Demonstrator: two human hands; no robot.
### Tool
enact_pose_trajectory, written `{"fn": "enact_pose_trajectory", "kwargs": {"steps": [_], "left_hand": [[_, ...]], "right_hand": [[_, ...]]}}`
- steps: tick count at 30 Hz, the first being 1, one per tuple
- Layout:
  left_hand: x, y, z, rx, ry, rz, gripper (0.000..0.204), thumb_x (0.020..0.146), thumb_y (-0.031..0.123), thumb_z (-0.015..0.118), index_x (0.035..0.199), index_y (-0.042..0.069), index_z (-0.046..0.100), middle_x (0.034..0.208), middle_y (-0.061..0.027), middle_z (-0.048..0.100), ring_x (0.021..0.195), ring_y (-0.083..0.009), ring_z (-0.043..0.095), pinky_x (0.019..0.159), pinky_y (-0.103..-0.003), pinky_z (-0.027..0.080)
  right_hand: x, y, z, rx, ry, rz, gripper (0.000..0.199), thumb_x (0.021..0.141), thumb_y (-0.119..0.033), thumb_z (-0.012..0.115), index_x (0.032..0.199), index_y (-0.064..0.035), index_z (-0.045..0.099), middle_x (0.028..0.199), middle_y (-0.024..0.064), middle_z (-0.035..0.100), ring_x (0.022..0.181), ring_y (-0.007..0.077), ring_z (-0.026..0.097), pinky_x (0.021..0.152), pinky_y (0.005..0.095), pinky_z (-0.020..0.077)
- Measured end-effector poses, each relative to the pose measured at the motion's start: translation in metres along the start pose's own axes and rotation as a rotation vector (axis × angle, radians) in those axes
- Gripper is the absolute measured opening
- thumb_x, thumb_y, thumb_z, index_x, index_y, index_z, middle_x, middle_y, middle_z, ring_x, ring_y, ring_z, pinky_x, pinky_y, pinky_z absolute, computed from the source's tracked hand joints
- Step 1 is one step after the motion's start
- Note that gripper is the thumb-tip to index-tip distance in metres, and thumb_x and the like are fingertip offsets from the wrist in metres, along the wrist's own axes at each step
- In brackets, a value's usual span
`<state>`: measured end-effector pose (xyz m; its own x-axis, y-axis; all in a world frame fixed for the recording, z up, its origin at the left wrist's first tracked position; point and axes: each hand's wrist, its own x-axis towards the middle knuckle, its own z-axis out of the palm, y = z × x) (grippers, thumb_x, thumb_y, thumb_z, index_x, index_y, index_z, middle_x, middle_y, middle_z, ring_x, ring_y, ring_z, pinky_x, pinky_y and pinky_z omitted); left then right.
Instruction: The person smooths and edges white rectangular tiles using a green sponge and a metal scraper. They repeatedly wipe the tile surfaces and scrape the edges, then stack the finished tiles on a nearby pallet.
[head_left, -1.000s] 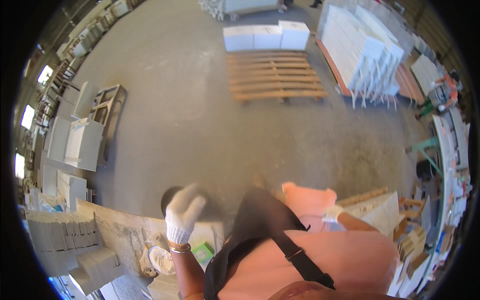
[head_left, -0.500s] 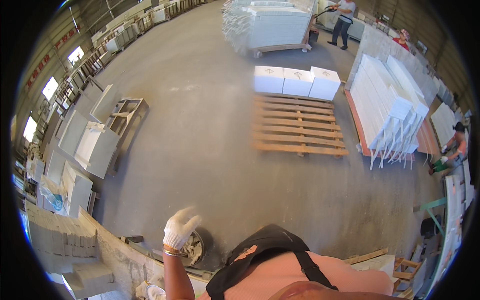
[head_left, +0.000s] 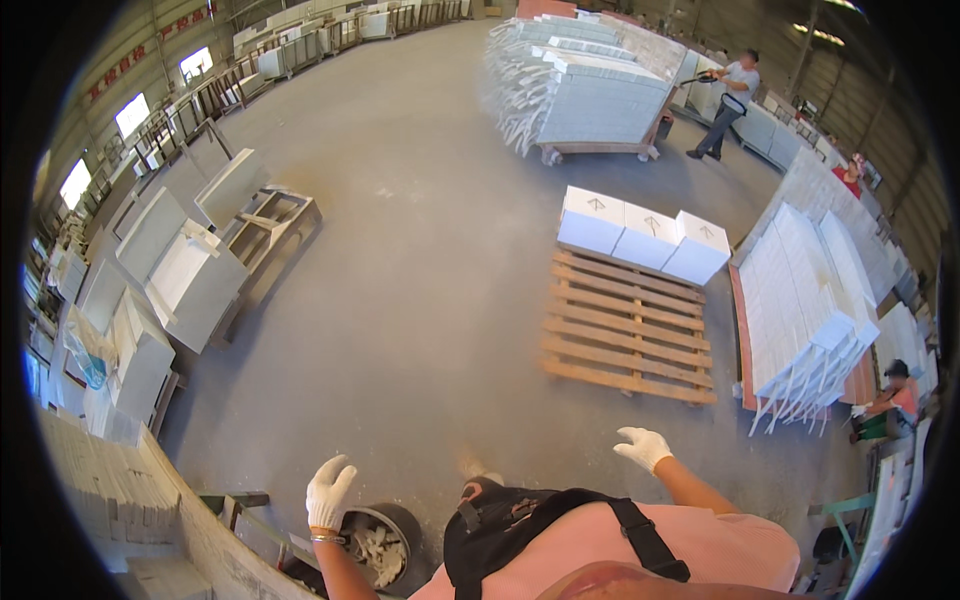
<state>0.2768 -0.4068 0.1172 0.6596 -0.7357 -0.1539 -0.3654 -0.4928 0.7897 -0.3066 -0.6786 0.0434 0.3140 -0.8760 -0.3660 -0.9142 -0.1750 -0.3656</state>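
Observation:
Both my hands wear white knit gloves and hold nothing. My left hand (head_left: pixel 330 493) hangs in the air with the thumb apart from the loosely bent fingers. It is nearest to a dark bucket (head_left: pixel 408 525) filled with pale broken scraps, which stands on the floor just beside it. My right hand (head_left: pixel 643 448) is raised on the other side of my body, fingers stretched and apart, touching nothing. Ahead of it lies a wooden slatted pallet (head_left: pixel 632 337), with three white cartons (head_left: pixel 645 232) in a row along its far end.
Strapped stacks of pale slabs (head_left: pixel 805 300) stand right of the pallet, and a larger stack (head_left: pixel 600 105) farther off. A person (head_left: pixel 733 95) grips a handle by it; another person (head_left: pixel 885 408) works at far right. Slabs on wooden racks (head_left: pixel 195 285) line the left.
My right hand has come into view. The pallet, cartons and stacks now appear lower and farther right, as the view has shifted. My left hand stays near the bucket, shifted slightly left and lower.

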Motion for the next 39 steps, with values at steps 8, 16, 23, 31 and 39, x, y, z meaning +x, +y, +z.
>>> {"fn": "enact_pose_trajectory", "kwargs": {"steps": [8, 16, 23, 31, 39], "left_hand": [[0.217, 0.077, -0.058, 0.264, 0.081, 0.146, 0.053, 0.093, 0.038, 0.07, 0.131, 0.003, 0.069, 0.127, -0.0196, 0.071, 0.118, -0.0347, 0.069, 0.099, -0.041, 0.054], [0.463, 0.184, -0.07, 0.353, 0.17, 0.464, 0.057, 0.09, 0.042, 0.073, 0.137, 0.01, 0.065, 0.138, -0.0169, 0.065, 0.119, -0.0379, 0.067, 0.099, -0.046, 0.053], [0.647, 0.218, -0.113, 0.461, 0.244, 0.438, 0.063, 0.09, 0.04, 0.075, 0.144, 0.011, 0.06, 0.146, -0.0192, 0.058, 0.131, -0.0397, 0.058, 0.107, -0.047, 0.049], [0.839, 0.181, -0.176, 0.557, 0.306, 0.35, 0.072, 0.09, 0.047, 0.073, 0.15, 0.011, 0.054, 0.155, -0.0207, 0.05, 0.139, -0.0414, 0.051, 0.112, -0.05, 0.046], [1.121, 0.259, -0.175, 0.578, 0.196, 0.574, 0.077, 0.086, 0.047, 0.075, 0.15, 0.01, 0.053, 0.155, -0.0243, 0.048, 0.138, -0.0458, 0.049, 0.112, -0.053, 0.044]], "right_hand": [[0.119, -0.087, -0.008, 0.032, 0.017, 0.048, 0.071, 0.089, -0.056, 0.065, 0.146, -0.0139, 0.06, 0.147, 0.0191, 0.059, 0.135, 0.0387, 0.056, 0.113, 0.0486, 0.0442], [0.292, -0.127, -0.034, -0.021, 0.132, 0.183, 0.071, 0.089, -0.056, 0.067, 0.147, -0.0147, 0.059, 0.15, 0.0219, 0.054, 0.138, 0.0425, 0.049, 0.114, 0.0521, 0.0417], [0.539, -0.249, -0.145, -0.007, 0.437, -0.031, 0.068, 0.089, -0.051, 0.07, 0.144, -0.014, 0.06, 0.143, 0.0222, 0.056, 0.13, 0.0437, 0.053, 0.108, 0.0545, 0.0441], [0.774, -0.406, -0.308, -0.09, 0.736, -0.122, 0.07, 0.091, -0.05, 0.069, 0.149, -0.0131, 0.056, 0.151, 0.0279, 0.05, 0.137, 0.0452, 0.048, 0.114, 0.0519, 0.0411], [0.859, -0.474, -0.369, -0.102, 0.789, 0.112, 0.073, 0.091, -0.052, 0.068, 0.153, -0.0173, 0.052, 0.158, 0.0266, 0.044, 0.145, 0.045, 0.041, 0.119, 0.0524, 0.0358]]}}
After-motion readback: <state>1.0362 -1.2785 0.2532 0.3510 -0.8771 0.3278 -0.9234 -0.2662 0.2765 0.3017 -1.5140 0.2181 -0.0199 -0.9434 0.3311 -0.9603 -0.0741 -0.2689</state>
